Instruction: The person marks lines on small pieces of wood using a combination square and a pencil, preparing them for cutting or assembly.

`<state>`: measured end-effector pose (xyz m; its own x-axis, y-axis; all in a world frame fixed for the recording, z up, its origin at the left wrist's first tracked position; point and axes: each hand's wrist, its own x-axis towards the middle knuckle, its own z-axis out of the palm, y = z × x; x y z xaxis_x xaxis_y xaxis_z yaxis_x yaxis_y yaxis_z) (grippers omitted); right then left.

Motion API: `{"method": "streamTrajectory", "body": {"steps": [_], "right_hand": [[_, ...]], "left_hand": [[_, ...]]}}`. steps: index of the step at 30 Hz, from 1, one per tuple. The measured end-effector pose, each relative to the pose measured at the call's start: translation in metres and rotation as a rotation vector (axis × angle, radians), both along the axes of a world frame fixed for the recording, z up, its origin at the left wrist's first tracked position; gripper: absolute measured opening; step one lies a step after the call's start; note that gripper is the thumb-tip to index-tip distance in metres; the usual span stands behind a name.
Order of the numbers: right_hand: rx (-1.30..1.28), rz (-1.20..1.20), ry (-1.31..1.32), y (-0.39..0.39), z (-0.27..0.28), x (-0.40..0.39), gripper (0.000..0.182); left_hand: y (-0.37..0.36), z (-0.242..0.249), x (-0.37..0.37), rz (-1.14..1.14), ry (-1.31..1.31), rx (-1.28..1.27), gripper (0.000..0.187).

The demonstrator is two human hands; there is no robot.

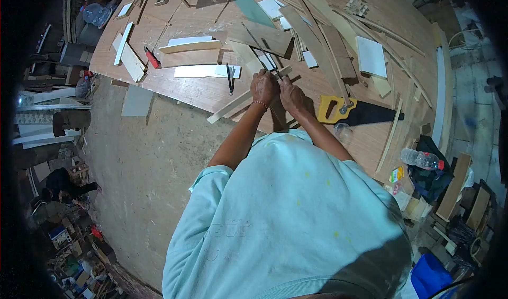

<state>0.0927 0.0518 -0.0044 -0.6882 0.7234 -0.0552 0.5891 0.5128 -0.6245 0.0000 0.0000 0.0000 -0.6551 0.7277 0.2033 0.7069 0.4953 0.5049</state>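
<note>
Near the table's front edge, my left hand (263, 89) is closed on a narrow light wood strip (233, 106) that slants down to the left. My right hand (292, 95) is closed beside it, close to the strip's upper end; what its fingers hold is too small to make out. Thin dark rods (258, 43) reach up and away from between my hands. Left of them lies a pair of dark slender tools (230, 78) by a white strip (198, 72). To the right rests a handsaw (365, 112) with a yellow handle.
The wooden table (196, 95) bears many boards and strips. A red-handled tool (152, 58) lies at its left. A plastic bottle (420, 158) is at the lower right. Another person (63, 185) is low at the far left, among clutter.
</note>
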Motion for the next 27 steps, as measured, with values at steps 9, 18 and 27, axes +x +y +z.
{"method": "streamTrajectory", "body": {"steps": [9,18,27], "right_hand": [[0.087,0.015,0.053,-0.005,-0.001,0.01,0.025],[0.054,-0.024,-0.09,-0.005,0.001,0.021,0.029],[0.048,-0.027,-0.059,-0.004,0.007,0.009,0.026]], "left_hand": [[0.0,0.001,0.003,0.064,-0.008,-0.02,0.012],[0.003,-0.011,-0.008,0.058,-0.03,-0.032,0.011],[-0.001,-0.007,-0.007,-0.017,0.002,-0.021,0.012]]}}
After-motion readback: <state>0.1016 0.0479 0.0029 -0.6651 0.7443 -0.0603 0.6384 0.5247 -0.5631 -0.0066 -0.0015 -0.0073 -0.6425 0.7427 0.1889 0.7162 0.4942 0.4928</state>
